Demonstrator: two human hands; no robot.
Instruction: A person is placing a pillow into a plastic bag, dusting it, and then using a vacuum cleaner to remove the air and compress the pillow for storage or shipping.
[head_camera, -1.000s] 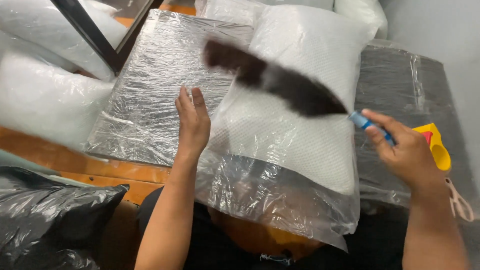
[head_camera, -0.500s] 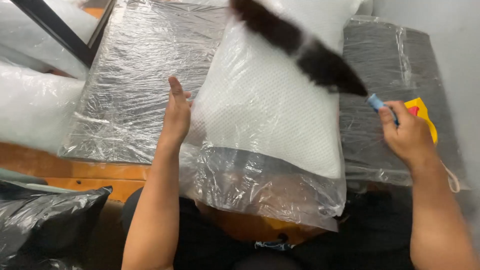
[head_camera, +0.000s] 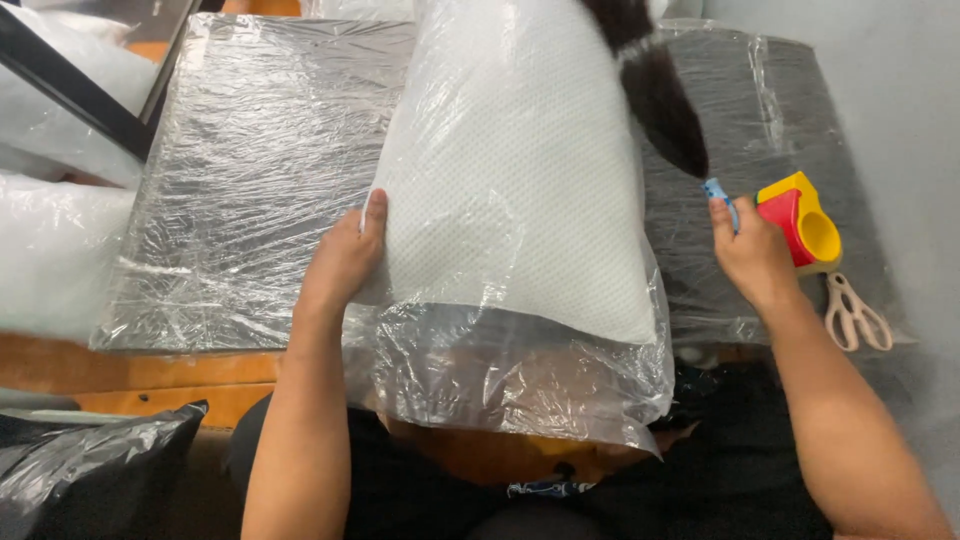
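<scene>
A white pillow lies inside a clear plastic bag whose open end hangs toward me. My left hand presses flat against the pillow's left edge. My right hand grips the blue handle of a dark feather duster. The duster's black plume reaches up across the pillow's right side. The pillow rests on dark grey slabs wrapped in clear film.
A red and yellow tape dispenser and pale-handled scissors lie right of my right hand. More bagged white pillows sit at the left, a black plastic bag at bottom left, a black bar at top left.
The duster has swung from lying across the pillow's middle to its upper right side. My left hand slid along the pillow's left edge, and the pillow now sits more upright in view.
</scene>
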